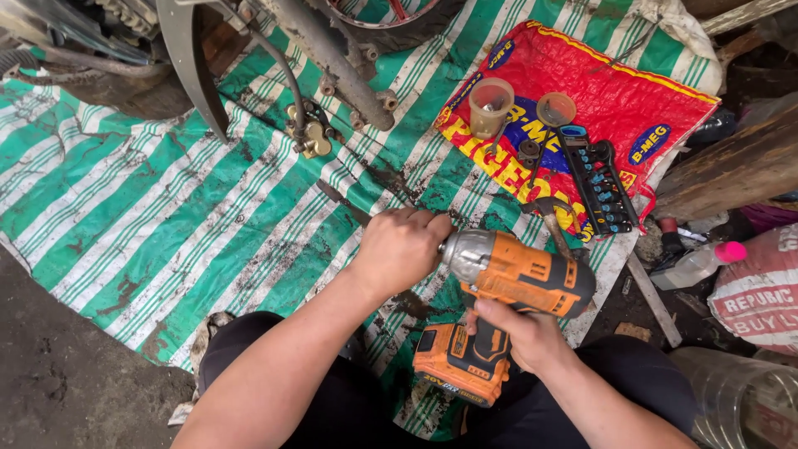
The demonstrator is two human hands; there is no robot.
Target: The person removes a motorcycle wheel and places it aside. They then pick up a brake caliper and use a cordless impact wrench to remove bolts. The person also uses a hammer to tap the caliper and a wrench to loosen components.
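Note:
My right hand grips the handle of an orange cordless impact wrench with an orange battery pack at its base. My left hand is closed around the tool's silver nose; whatever sits on the tip is hidden under my fingers. A dark metal rod lies on the sheet just beyond my left hand. Both hands hover over a dirty green-and-white striped sheet, above my lap.
A red printed sack holds two cloudy plastic cups, a black socket rail and loose parts. A hammer lies at its edge. A motorcycle fork with a brass brake caliper stands at the top. Bottles and bags sit at right.

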